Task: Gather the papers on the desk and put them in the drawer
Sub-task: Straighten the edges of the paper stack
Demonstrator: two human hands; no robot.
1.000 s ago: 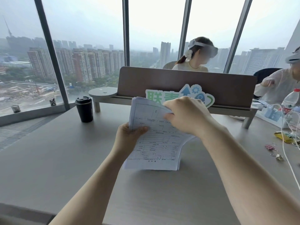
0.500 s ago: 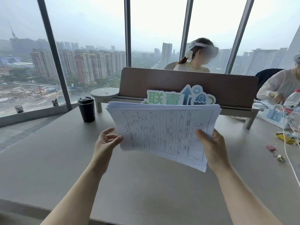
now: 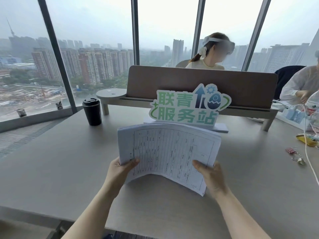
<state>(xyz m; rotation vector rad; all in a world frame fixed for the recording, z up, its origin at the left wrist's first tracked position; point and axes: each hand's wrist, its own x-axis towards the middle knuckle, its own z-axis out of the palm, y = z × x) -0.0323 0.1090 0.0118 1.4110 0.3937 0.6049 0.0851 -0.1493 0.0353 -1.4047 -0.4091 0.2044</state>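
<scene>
A stack of white printed forms (image 3: 169, 152) arches above the grey desk (image 3: 60, 161), turned sideways with its table lines facing me. My left hand (image 3: 120, 169) grips the stack's lower left corner, thumb on top. My right hand (image 3: 210, 176) holds the lower right edge, thumb pressed on the top sheet. The stack bows upward in the middle, and its near edge rests close to the desktop. No drawer is in view.
A black lidded cup (image 3: 92, 112) stands at the back left. A green-and-white sign (image 3: 188, 107) sits in front of a brown divider (image 3: 202, 87). Binder clips (image 3: 296, 156), white cables (image 3: 309, 149) and clutter lie at right. Two people sit behind.
The stack has come down from in front of the sign toward the desk. My left hand, open half a second ago, now grips its left corner. The sign is fully visible.
</scene>
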